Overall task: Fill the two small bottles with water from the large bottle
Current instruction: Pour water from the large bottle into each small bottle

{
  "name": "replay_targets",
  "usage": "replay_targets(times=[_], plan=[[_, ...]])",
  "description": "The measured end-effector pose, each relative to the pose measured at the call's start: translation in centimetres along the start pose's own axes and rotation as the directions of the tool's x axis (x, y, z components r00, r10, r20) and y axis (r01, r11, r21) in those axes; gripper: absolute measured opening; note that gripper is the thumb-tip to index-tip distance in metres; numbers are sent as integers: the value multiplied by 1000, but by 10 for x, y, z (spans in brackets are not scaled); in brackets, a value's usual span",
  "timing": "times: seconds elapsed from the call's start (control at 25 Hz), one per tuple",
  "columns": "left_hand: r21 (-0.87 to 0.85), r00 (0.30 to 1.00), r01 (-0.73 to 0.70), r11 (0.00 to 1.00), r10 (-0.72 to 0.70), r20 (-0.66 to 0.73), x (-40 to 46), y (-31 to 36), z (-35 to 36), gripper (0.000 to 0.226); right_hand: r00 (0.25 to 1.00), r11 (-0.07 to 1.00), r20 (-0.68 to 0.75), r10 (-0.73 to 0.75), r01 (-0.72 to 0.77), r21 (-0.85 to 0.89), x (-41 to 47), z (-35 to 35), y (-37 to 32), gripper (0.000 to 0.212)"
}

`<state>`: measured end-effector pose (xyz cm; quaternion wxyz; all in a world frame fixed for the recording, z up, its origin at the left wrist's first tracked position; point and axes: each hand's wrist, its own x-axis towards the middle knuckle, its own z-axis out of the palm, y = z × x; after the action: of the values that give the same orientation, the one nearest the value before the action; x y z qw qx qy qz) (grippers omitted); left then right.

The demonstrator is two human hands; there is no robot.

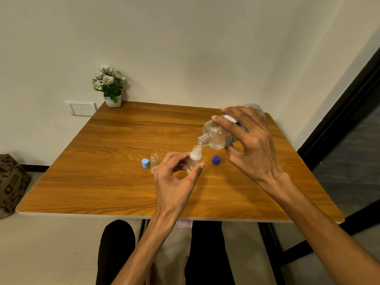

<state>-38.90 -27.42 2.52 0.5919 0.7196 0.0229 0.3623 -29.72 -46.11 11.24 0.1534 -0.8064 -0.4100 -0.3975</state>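
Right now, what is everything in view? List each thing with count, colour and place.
large bottle: 1, clear, tilted over a small bottle's mouth
small bottles: 2, clear, mid-table; one under the pour, one to its left
caps: 2; light blue left, dark blue right
table: 1, wooden
potted flowers: 1, white, far left table corner
wall switch: 1, white
bag: 1, brown, floor left
right hand: grips large bottle
left hand: fingers around small bottle

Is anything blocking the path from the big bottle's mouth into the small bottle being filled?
Nothing visible does. The large bottle, tilted in the right hand, has its mouth just above the uncapped small bottle, which the left hand steadies; both caps lie aside.
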Motion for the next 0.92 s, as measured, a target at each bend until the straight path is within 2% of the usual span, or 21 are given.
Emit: replay_targets(times=[0.16,0.32,0.48,0.56,0.76,0.92], plan=[[24,1000,11,1000,-12,24,-2,-6,7,34,996,995,13,93,-93,38,-16,6,2,72],[58,998,42,997,-45,45,-5,-24,21,34,958,948,37,283,-286,140,-44,21,0,80],[150,986,100,984,-118,120,-8,-43,42,38,812,768,47,582,-568,296,-75,42,-6,85],[195,971,132,972,-166,172,-8,-53,54,36,730,667,59,681,-652,361,-89,51,-6,86],[306,947,173,936,-244,211,-5,-70,75,37,603,485,103,791,-721,495,-112,60,-3,86],[331,952,160,930,-233,196,-1,-73,81,36,579,443,112,808,-721,534,-111,58,-5,84]])
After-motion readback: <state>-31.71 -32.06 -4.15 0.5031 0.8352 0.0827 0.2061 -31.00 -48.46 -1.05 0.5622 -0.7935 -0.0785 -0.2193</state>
